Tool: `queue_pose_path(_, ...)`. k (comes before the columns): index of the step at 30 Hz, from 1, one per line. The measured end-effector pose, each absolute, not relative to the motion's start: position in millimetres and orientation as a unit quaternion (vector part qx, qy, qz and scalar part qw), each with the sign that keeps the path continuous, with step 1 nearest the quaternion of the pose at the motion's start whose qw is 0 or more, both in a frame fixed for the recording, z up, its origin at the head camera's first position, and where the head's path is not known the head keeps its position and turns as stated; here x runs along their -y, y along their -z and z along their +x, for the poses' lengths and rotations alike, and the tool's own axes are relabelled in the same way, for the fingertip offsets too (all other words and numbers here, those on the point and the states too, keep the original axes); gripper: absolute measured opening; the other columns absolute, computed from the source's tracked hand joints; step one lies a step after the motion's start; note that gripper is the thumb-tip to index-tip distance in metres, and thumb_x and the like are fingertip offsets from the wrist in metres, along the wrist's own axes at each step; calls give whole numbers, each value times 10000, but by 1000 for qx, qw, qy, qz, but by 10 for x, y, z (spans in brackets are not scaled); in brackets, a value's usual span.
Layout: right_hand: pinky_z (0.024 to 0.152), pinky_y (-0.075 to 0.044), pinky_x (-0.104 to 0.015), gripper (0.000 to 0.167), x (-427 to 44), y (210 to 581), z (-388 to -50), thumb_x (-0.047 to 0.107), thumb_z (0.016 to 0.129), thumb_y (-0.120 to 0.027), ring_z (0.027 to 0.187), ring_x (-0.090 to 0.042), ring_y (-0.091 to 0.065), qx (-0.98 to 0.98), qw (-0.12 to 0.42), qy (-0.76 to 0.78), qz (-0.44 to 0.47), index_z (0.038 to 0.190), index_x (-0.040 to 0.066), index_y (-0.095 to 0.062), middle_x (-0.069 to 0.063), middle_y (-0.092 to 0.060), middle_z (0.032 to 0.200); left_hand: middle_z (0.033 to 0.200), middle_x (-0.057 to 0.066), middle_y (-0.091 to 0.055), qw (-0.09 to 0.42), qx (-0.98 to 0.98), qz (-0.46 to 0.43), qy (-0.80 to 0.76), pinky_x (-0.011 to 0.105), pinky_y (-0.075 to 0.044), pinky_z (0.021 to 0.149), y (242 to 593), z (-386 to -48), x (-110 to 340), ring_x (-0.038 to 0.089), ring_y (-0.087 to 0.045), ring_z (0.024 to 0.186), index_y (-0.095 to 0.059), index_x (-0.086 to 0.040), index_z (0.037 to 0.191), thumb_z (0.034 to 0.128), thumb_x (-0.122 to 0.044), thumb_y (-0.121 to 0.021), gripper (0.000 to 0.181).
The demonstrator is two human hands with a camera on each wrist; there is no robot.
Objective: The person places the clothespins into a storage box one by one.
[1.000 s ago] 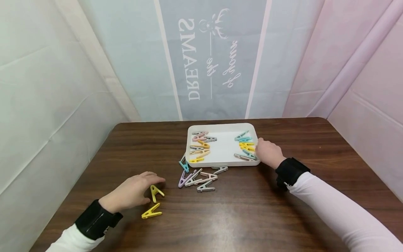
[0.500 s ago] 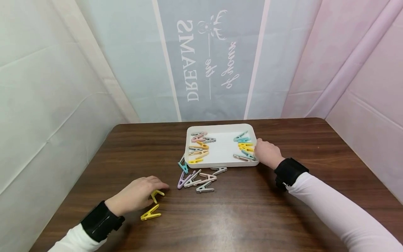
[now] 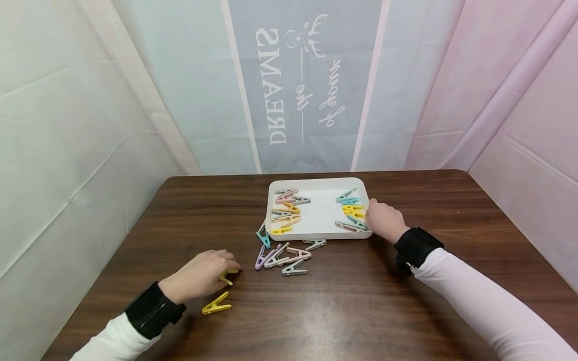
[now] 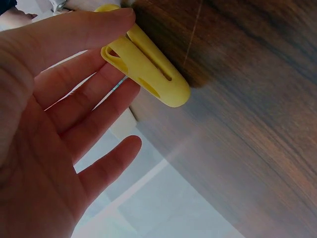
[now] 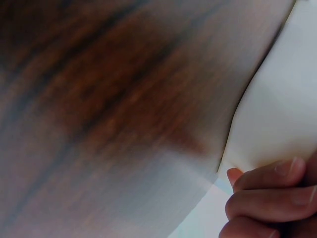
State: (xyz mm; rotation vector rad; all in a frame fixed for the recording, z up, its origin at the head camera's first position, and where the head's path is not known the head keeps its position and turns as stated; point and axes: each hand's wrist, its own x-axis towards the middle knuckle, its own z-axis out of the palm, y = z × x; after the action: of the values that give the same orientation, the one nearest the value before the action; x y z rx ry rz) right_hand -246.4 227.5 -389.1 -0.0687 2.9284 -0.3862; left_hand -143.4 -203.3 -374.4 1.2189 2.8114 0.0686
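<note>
My left hand (image 3: 200,276) pinches a yellow clothespin (image 3: 228,280) just above the table at the left. In the left wrist view, the thumb of my left hand (image 4: 59,109) lies over that yellow clothespin (image 4: 153,77), with fingers behind it. A second yellow clothespin (image 3: 217,305) lies below the hand. My right hand (image 3: 386,220) grips the right rim of the white tray (image 3: 320,215). In the right wrist view, curled fingers of my right hand (image 5: 270,198) are beside the tray wall (image 5: 277,94); the thumb's contact is hidden.
Inside the tray, various clothespins form a left group (image 3: 286,210) and a right group (image 3: 353,210). A purple clothespin (image 3: 262,258), a turquoise one (image 3: 264,239) and several pale ones (image 3: 294,269) lie on the brown table (image 3: 334,311) near the tray's front left. Curtains hang behind.
My left hand has moved slightly right, and its fingers have closed over the upper yellow clothespin. The right hand stays at the tray's rim.
</note>
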Motion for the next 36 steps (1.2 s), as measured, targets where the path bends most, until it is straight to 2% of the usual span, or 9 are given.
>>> queue_pose_path(6, 557, -446, -399, 300, -2258, 3879, -2447, 112, 1005, -416, 662, -294, -538, -988, 90, 125, -28, 1154, -146, -443, -196, -567, 824, 888, -34, -616, 40, -920, 388, -24, 293, -494, 685, 3739, -1443, 2021, 104, -542, 802, -740, -84, 1032, 752, -115, -830, 297)
queue_pose_path(10, 558, -451, -407, 302, -2260, 3888, -2446, 117, 1006, -420, 662, -297, -541, -989, 86, 120, -29, 1151, -147, -440, -198, -567, 821, 874, -24, -594, 21, -919, 392, -30, 272, -471, 649, 3720, -1468, 2019, 103, -509, 776, -732, -77, 1029, 764, -112, -823, 282)
queue_pose_path(14, 555, -453, -410, 299, -2266, 3900, -2455, 121, 1006, -425, 660, -296, -544, -989, 81, 117, -32, 1144, -144, -443, -197, -567, 816, 880, 0, -593, -3, -920, 389, -32, 277, -468, 633, 3667, -1519, 1998, 115, -521, 773, -721, -56, 1038, 787, -142, -817, 282)
queue_pose_path(19, 544, -451, -406, 293, -2285, 3918, -2469, 117, 1004, -425, 650, -296, -545, -989, 81, 119, -33, 1140, -141, -446, -195, -566, 809, 922, 19, -607, -17, -927, 372, -34, 298, -482, 657, 3544, -1652, 1885, 127, -546, 796, -705, -44, 1083, 858, -214, -762, 288)
queue_pose_path(30, 557, -443, -402, 296, -2288, 3925, -2476, 115, 995, -426, 663, -303, -540, -988, 93, 121, -26, 1147, -139, -435, -196, -563, 818, 1000, 42, -614, -39, -916, 399, -26, 326, -489, 708, 3221, -2167, 1336, 146, -560, 850, -677, -70, 1176, 891, -235, -723, 333)
queue_pose_path(36, 550, -444, -396, 290, -2291, 3901, -2469, 109, 992, -436, 653, -299, -538, -988, 93, 120, -33, 1136, -143, -443, -195, -563, 811, 1108, 69, -643, -6, -902, 431, -5, 349, -494, 783, 3130, -2435, 888, 184, -586, 981, -676, -95, 1168, 899, -221, -708, 298)
